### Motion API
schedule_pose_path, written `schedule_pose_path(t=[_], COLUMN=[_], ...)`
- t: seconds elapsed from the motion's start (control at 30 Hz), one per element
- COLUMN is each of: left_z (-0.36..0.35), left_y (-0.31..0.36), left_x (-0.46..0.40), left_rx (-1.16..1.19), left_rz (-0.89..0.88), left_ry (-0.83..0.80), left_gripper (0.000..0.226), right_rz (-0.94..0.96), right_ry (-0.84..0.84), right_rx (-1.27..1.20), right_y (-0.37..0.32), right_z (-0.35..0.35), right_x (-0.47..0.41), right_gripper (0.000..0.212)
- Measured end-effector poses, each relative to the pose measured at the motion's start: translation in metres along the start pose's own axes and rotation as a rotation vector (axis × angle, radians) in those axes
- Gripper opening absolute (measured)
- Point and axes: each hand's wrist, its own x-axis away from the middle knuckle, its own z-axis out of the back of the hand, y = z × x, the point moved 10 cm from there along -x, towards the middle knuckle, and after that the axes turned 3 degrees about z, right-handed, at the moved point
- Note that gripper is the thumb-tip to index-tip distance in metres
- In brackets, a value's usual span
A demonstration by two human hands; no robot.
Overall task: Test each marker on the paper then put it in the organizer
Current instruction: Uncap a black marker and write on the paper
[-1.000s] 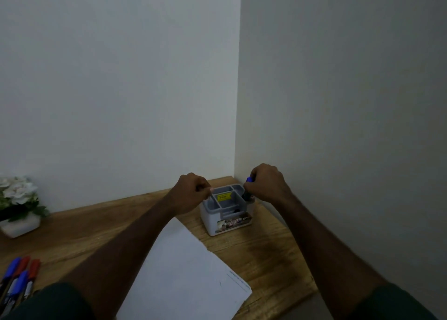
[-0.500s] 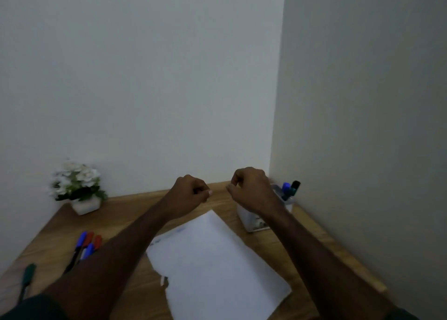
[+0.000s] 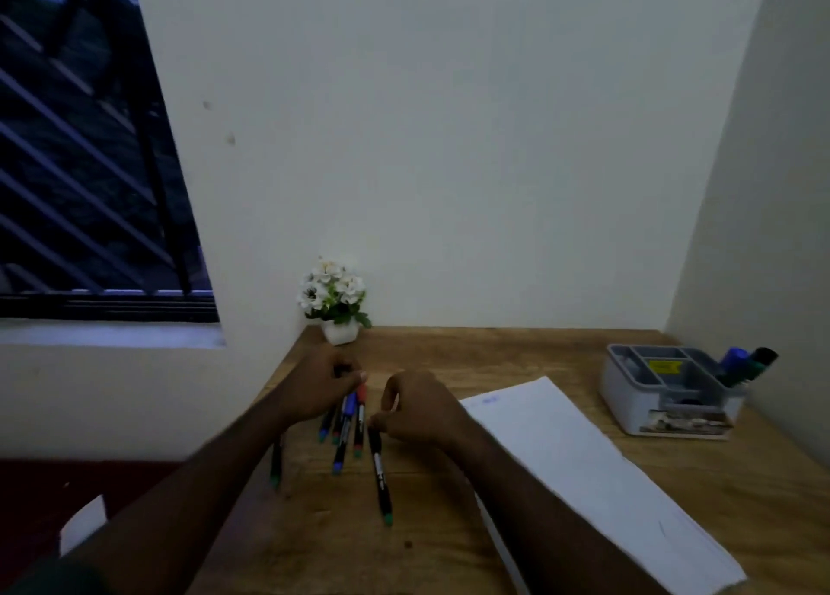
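Nearest the camera, two bare forearms reach forward over the wooden desk [image 3: 471, 352]. A sheet of white paper [image 3: 579, 473] lies slantwise on the desk just right of the right forearm, with a faint blue mark near its far corner.

A black marker with a green end [image 3: 379, 477] lies alone on the desk, its far tip right under the right hand [image 3: 417, 410]. That hand's fingers are curled in toward the palm; they look to be at the marker's far tip, but whether they pinch it I cannot tell.

Just left, a loose bunch of markers [image 3: 346, 424] with blue, red and green ends lies fanned out on the wood, and one more dark marker [image 3: 275, 464] shows past the left forearm. The left hand [image 3: 321, 388] rests over the far ends of the bunch, fingers curled close together; what they hold, if anything, is hidden.

Farther back, a small white pot of white flowers [image 3: 334, 302] stands against the wall. At the far right corner sits the grey organizer [image 3: 664, 392], well apart from the hands, with a blue-capped marker [image 3: 733, 361] and a dark-capped marker [image 3: 761, 361] upright in its right compartment.
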Motion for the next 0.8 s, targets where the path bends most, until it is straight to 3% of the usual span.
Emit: schedule_pose_path(t=[0.2,0.33,0.4,0.5,0.6,0.67,0.8], left_z=[-0.005,-0.011,-0.015,-0.02,-0.03,-0.045,-0.077], left_y=[-0.027,-0.02,-0.014,0.0,0.022,0.035,0.066], left_x=[0.01,0.002,-0.002,-0.008,-0.016,-0.023,-0.035], left_rx=[0.038,0.05,0.106,0.255,0.473,0.565,0.524], left_rz=[0.027,0.014,0.012,0.01,-0.002,0.019,-0.05], left_ry=[0.008,0.02,0.028,0.076,0.118,0.094,0.027], left_gripper=[0.026,0.021,0.021,0.03,0.033,0.032,0.012], right_rz=[-0.073,-0.14,-0.134,-0.006,0.174,0.169,0.13], right_ry=[-0.044,-0.051,-0.021,0.092,0.199,0.177,0.228], right_rx=[0.109,0.062,-0.017,-0.204,-0.055,0.004,0.116], right_y=[-0.007,0.0,0.003,0.005,0.017,0.041,0.089], right_z=[-0.031,-0.02,-0.003,0.035,0.069,0.071,0.075], right_x=[-0.009,-0.004,0.002,0.009,0.018,0.024,0.034], right_gripper=[0.037,0.016,0.015,0.011,0.016,0.014,0.021])
